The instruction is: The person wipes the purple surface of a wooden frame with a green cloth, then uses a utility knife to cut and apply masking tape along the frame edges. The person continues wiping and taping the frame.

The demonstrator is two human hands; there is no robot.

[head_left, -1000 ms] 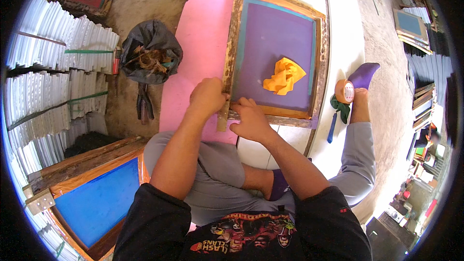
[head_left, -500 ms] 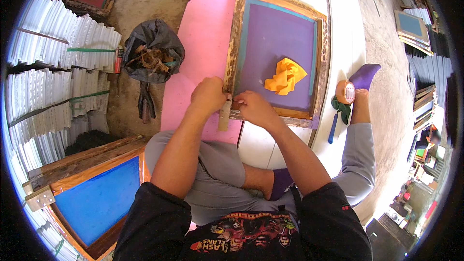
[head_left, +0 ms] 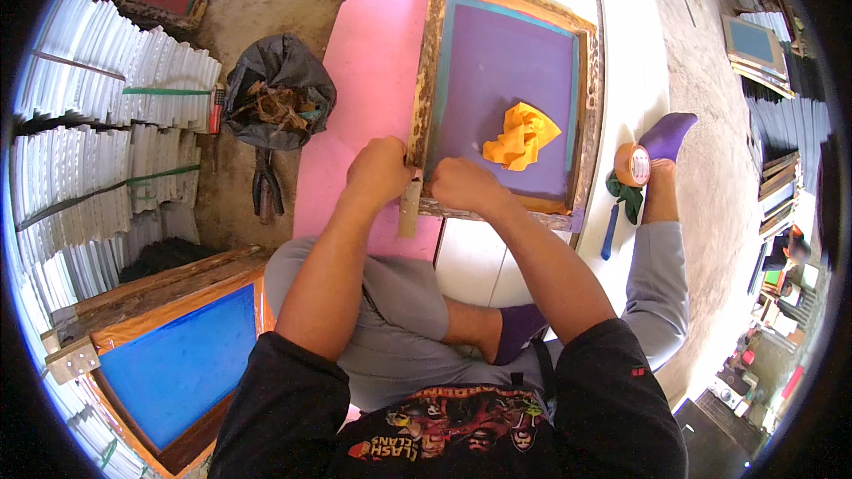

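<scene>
A wooden screen frame [head_left: 424, 62] with a purple mesh [head_left: 501, 80] lies on a pink and white board in front of me. A crumpled yellow cloth [head_left: 522, 136] rests on the mesh. My left hand [head_left: 378, 172] grips the frame's near left corner, where a strip of tan tape [head_left: 408, 208] hangs down over the edge. My right hand [head_left: 463, 185] presses on the near edge of the frame just beside it, fingers curled on the tape end.
A roll of brown tape [head_left: 631, 164], a green rag [head_left: 628, 198] and a blue-handled tool [head_left: 609, 231] lie by my right foot. A black bag of scraps [head_left: 277, 93] and pliers [head_left: 264, 186] sit left. A blue-mesh frame [head_left: 169, 355] leans at lower left; white stacks [head_left: 106, 133] line the left.
My right hand has slid a little up and left along the frame's near edge, toward my left hand. The frame and the yellow cloth stay put.
</scene>
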